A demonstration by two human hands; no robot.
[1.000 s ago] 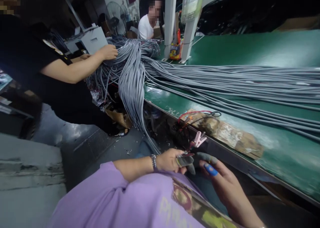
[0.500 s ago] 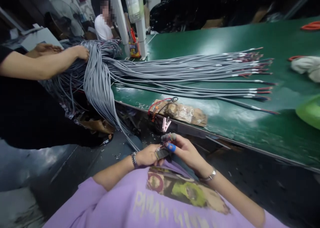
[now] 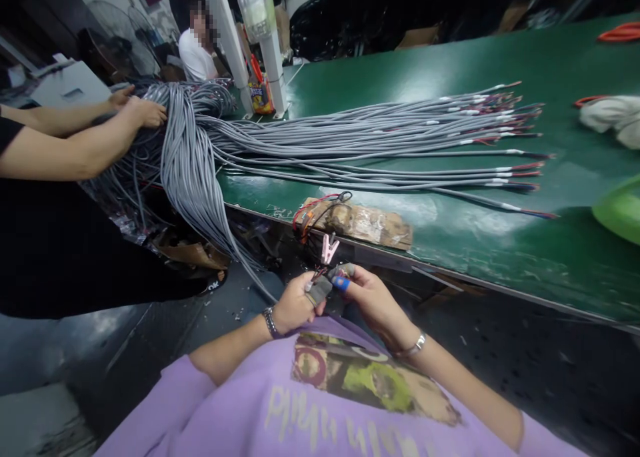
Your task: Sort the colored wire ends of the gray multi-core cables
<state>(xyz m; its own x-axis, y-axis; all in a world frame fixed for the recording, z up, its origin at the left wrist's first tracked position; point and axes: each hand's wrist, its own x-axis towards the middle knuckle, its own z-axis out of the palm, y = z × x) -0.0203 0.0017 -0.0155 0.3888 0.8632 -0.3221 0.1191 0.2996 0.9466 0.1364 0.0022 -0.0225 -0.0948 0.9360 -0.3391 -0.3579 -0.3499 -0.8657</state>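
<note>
Close to my body, my left hand point(image 3: 294, 305) is closed round the end of a grey cable point(image 3: 257, 280) that trails down from the bundle. Thin dark wires point(image 3: 319, 274) stick up past its thumb, which wears a grey finger cover. My right hand point(image 3: 373, 302), with a blue band on the thumb and a grey cover on the index finger, pinches beside these wires; the pinched tips are too small to make out fully. Just beyond both hands, a pink clip point(image 3: 329, 249) hangs at the bench edge.
Grey cables point(image 3: 320, 133) with stripped ends lie across the green bench point(image 3: 450, 257). A wooden block point(image 3: 373, 225) with red and black leads sits at its front edge. On the left, a co-worker's hands point(image 3: 147, 113) are on the cable bundle. A white post point(image 3: 273, 70) stands behind.
My right fingers have drawn slightly away from my left thumb, and the wire ends show more plainly. The co-worker's hands have shifted left in the view, which itself has moved a little.
</note>
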